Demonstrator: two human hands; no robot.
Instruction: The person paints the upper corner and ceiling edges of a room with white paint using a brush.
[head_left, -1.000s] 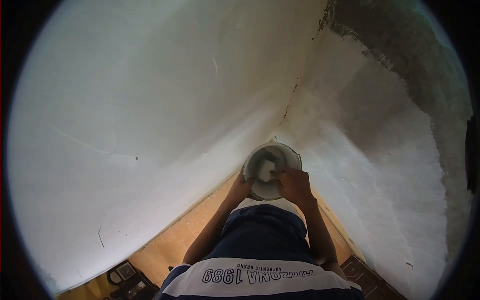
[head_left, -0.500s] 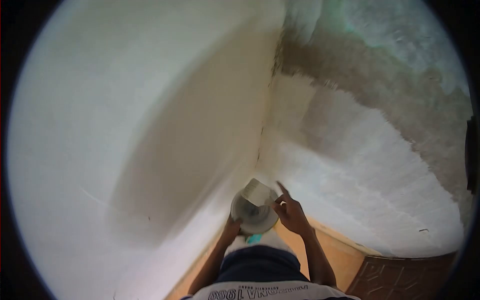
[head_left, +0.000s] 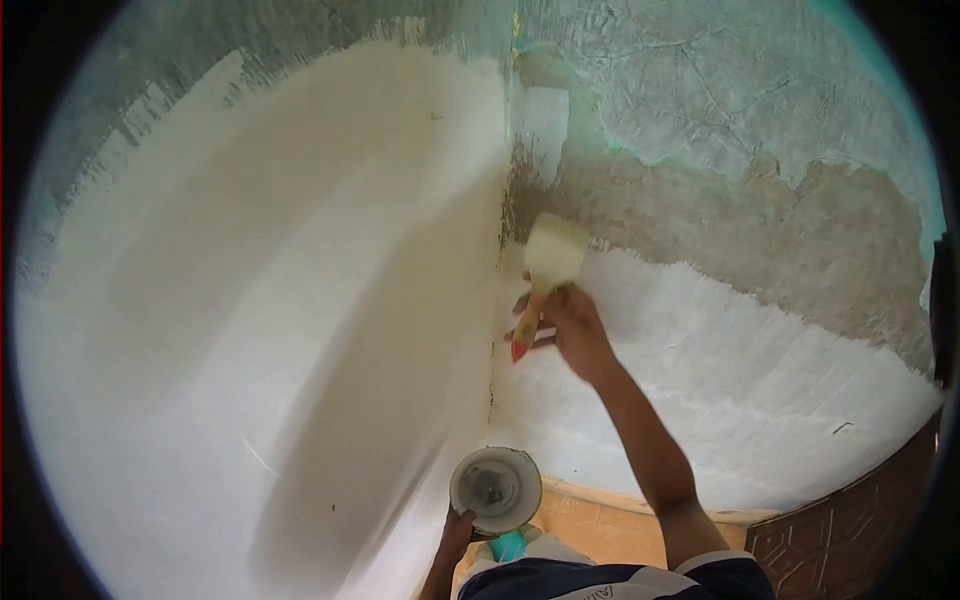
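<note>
A wide paintbrush with white-coated bristles (head_left: 557, 247) and a wooden handle with a red tip is in my right hand (head_left: 577, 325), raised in front of the right wall beside the corner. My fingers grip the handle near the bristles. Low in the view, my left hand (head_left: 458, 535) grips the rim of a round bucket (head_left: 526, 478), whose inside shows greyish white residue. The left wall (head_left: 250, 250) is coated white up to a ragged edge. White also covers the lower part of the right wall (head_left: 720, 370).
Bare grey-brown plaster (head_left: 680, 200) and old greenish paint lie above the white on the right wall. A dark, uneven crack runs down the corner (head_left: 507, 200). An orange floor (head_left: 610, 530) and a brown panelled door (head_left: 850, 520) show at the bottom.
My right hand has lifted the brush from over the bucket up to the right wall. The bucket and left hand sit lower in view, and the view has shifted up the walls.
</note>
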